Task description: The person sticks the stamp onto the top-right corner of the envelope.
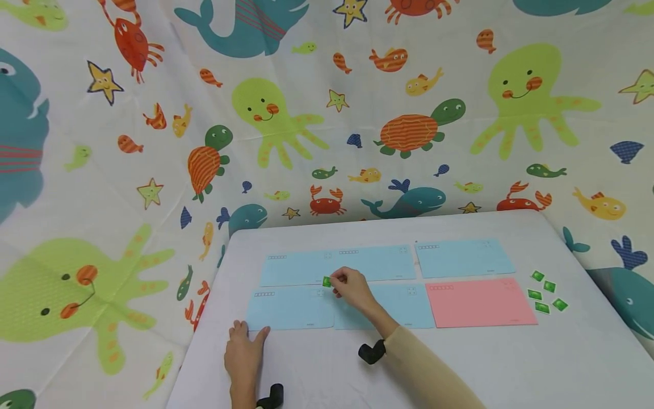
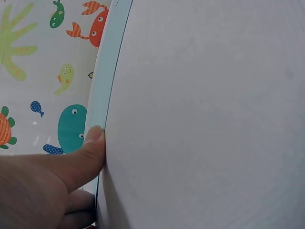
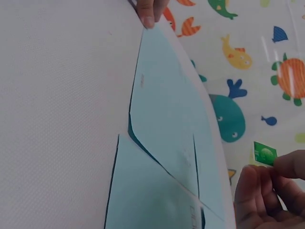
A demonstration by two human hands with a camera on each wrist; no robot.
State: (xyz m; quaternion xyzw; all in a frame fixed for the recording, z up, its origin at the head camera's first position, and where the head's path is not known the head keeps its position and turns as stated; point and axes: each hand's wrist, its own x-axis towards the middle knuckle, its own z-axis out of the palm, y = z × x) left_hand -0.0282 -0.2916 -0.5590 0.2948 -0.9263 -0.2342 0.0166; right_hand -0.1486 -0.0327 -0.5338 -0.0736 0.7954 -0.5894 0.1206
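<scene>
My right hand (image 1: 352,288) pinches a small green stamp (image 1: 326,281) between thumb and fingertips, above the top right corner of the front-left blue envelope (image 1: 291,309). In the right wrist view the same stamp (image 3: 265,153) shows at the tips of the thumb and finger. My left hand (image 1: 243,355) rests at the lower left edge of that envelope, fingers spread. The left wrist view shows the left thumb (image 2: 93,143) lying on the blue envelope's edge (image 2: 107,71).
More blue envelopes (image 1: 465,260) lie in two rows on the white table (image 1: 317,369), with one pink envelope (image 1: 480,307) at front right. Several green stamps (image 1: 535,295) are scattered right of it. A cloth printed with sea animals (image 1: 286,187) hangs behind.
</scene>
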